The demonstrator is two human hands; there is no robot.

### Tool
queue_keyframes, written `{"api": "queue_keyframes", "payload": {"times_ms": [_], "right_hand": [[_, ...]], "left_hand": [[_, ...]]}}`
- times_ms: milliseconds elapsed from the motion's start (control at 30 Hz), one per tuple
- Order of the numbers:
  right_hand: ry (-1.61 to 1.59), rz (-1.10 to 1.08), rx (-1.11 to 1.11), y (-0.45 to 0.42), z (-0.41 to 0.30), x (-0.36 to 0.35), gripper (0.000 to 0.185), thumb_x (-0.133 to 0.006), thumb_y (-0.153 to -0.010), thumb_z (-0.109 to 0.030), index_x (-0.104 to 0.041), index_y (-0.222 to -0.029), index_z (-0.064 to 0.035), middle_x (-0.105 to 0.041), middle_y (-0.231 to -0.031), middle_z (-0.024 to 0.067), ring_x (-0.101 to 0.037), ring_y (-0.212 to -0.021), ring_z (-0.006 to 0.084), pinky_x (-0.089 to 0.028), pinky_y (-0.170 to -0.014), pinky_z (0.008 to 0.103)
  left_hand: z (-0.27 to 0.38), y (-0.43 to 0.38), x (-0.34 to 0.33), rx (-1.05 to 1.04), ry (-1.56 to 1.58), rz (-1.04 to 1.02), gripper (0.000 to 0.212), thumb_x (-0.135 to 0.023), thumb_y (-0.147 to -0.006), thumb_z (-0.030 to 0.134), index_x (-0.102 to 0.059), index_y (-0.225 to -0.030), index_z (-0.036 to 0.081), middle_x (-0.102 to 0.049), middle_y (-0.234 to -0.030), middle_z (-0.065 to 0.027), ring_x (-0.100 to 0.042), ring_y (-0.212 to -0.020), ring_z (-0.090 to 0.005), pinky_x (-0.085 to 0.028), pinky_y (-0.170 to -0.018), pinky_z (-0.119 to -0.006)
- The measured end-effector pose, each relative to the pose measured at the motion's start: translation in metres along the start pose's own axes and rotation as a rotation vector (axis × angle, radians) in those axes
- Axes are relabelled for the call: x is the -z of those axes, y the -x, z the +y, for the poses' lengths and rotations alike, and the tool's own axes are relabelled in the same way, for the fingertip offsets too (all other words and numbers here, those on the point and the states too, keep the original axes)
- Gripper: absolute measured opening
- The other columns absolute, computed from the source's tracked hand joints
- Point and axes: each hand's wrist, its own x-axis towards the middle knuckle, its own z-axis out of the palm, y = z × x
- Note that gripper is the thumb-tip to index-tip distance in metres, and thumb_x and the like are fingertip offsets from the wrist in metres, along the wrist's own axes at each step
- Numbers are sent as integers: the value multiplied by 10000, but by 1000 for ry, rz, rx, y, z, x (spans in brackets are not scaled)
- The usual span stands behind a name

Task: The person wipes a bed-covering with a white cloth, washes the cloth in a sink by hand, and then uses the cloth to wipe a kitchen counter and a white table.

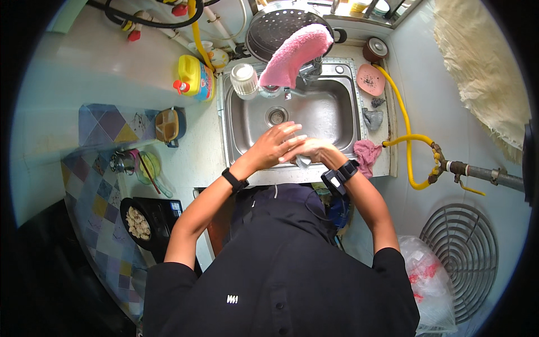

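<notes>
Both of my hands meet above the near edge of the stainless steel sink (328, 109). My left hand (273, 145) has its fingers spread, and their tips lie over my right hand. Turned inward, my right hand (309, 149) has a small grey-white piece (303, 161) showing beneath it, perhaps a cloth; how it is held is unclear. Something clear may be between the hands, but I cannot tell what. A pink towel (294, 52) hangs over the faucet (312, 69). At the sink's back left corner is a clear ribbed jar (244, 80).
Left of the sink stands a yellow jug (197, 78). A large perforated steamer pot (282, 31) is behind it. On the right are a pink dish (370, 80), a grey cloth (373, 119), a pink rag (367, 156) and a yellow hose (406, 122). A pan of food (137, 223) sits lower left.
</notes>
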Motion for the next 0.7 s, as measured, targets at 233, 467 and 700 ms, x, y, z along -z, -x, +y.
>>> {"api": "queue_keyframes", "payload": {"times_ms": [233, 467, 700], "right_hand": [[281, 122, -74, -35, 6, -4, 173, -717, -653, -151, -596, -717, -45, -554, -635, 30, -485, -522, 145, -352, -441, 316], [1421, 588, 306, -80, 35, 41, 148, -635, -682, -149, -667, -705, -6, -641, -704, 204, -637, -703, 372, -519, -612, 440], [1591, 620, 816, -59, 11, 40, 116, -604, -726, -146, -558, -713, -40, -617, -669, 137, -623, -589, 332, -512, -549, 408]], "left_hand": [[-39, 21, -41, 97, -239, -158, 173, -608, -715, 144, -619, -863, 53, -607, -666, -53, -633, -595, -234, -494, -474, -336], [-30, -11, -45, 672, 36, -310, 167, -626, -635, 134, -624, -698, -21, -618, -662, -212, -648, -650, -326, -493, -565, -431], [-34, -20, 2, 1135, 1196, -567, 239, -608, -779, 121, -412, -643, 126, -356, -547, 62, -292, -436, -37, -201, -390, -229]]}}
